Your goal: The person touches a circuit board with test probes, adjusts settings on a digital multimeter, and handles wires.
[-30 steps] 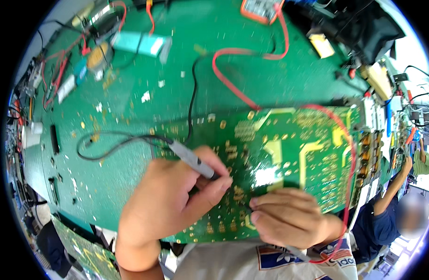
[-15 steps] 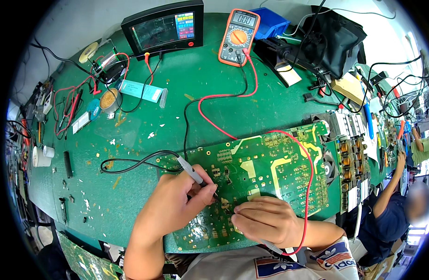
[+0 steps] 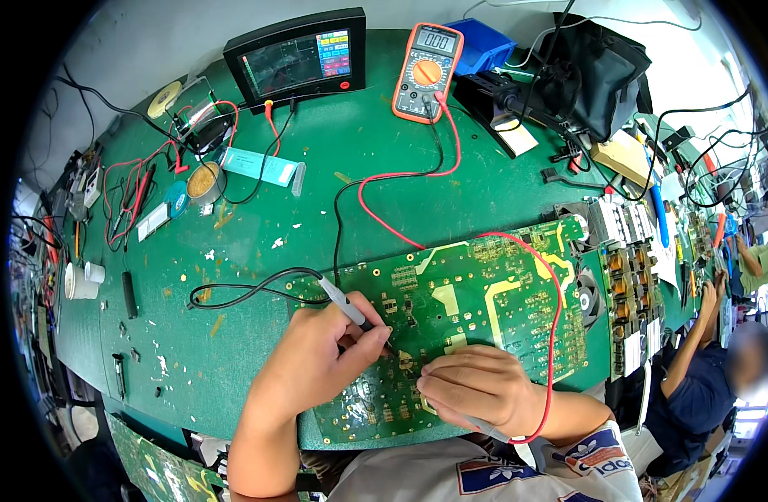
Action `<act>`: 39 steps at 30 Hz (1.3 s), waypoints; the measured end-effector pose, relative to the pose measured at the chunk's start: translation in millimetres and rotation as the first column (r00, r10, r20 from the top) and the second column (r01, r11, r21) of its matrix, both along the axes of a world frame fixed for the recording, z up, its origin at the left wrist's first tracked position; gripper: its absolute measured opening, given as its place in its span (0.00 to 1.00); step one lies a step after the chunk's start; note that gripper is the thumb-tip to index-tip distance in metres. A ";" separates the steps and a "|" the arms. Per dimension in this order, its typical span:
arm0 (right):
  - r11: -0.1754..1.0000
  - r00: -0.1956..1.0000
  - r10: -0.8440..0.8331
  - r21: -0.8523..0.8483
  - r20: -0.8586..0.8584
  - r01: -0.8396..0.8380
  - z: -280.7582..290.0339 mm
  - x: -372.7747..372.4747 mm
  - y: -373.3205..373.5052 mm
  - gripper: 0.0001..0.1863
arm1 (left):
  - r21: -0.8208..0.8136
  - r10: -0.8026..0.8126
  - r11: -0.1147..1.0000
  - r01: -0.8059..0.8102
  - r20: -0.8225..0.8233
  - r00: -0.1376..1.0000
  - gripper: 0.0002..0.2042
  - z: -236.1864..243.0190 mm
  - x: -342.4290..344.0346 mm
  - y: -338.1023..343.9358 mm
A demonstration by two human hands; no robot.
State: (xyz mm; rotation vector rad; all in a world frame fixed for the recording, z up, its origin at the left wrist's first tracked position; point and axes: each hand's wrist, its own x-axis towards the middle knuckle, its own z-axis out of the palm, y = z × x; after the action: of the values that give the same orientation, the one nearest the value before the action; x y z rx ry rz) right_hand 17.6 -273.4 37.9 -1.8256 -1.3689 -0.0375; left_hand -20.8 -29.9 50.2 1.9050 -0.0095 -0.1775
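Holds the left probe (image 3: 344, 303) pen-fashion in the left hand (image 3: 317, 356) — thumb and fingertips clamped together on its lower part, tip angled down at the board (image 3: 434, 330). Holds the right probe (image 3: 487, 428) in the right hand (image 3: 482, 389), fingers bunched close around it, tip hidden beneath. No way of judging from this view any contact between tips and metal.

Could slip off a small pad and bridge two neighbours, most likely through a slight turn of the wrist, given such crowded joints and both hands so near each other. Could also pull the right probe off its aim by snagging the red lead (image 3: 553, 335), draped over the board and across the right wrist. Might nudge the board by leaning on it with the right hand, or tug at the multimeter (image 3: 428, 74) through a caught black lead (image 3: 337, 226).

As for the board: lies flat on the green table (image 3: 250, 243), close to the body and under both hands, just beside a fan (image 3: 586, 297). Looks broad, roughly rectangular and glossy green — dotted with small solder points, marked with pale yellowish strips, streaked with glare near the lower left corner.
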 end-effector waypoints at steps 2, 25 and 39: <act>1.000 0.999 -0.017 0.008 -0.041 0.018 -2.2 1.1 0.5 0.17 | -0.003 0.004 1.000 -0.004 0.003 1.000 0.05 1.8 -0.4 0.2; 0.710 0.713 -0.696 0.069 -0.083 0.701 19.9 285.9 98.7 0.12 | -0.227 0.042 0.974 -0.027 0.059 0.997 0.06 -14.5 3.5 -4.5; 0.476 0.491 -0.849 -0.119 0.197 0.871 1.4 303.0 140.1 0.12 | -0.172 0.037 0.985 -0.025 0.067 0.997 0.06 -14.7 -1.5 -2.0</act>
State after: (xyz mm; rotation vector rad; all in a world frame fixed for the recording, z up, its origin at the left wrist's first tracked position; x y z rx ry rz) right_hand 320.6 -133.3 39.3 -2.5617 -0.3476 -0.5637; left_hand -22.3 -31.9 35.4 1.7379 -0.0409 -0.0856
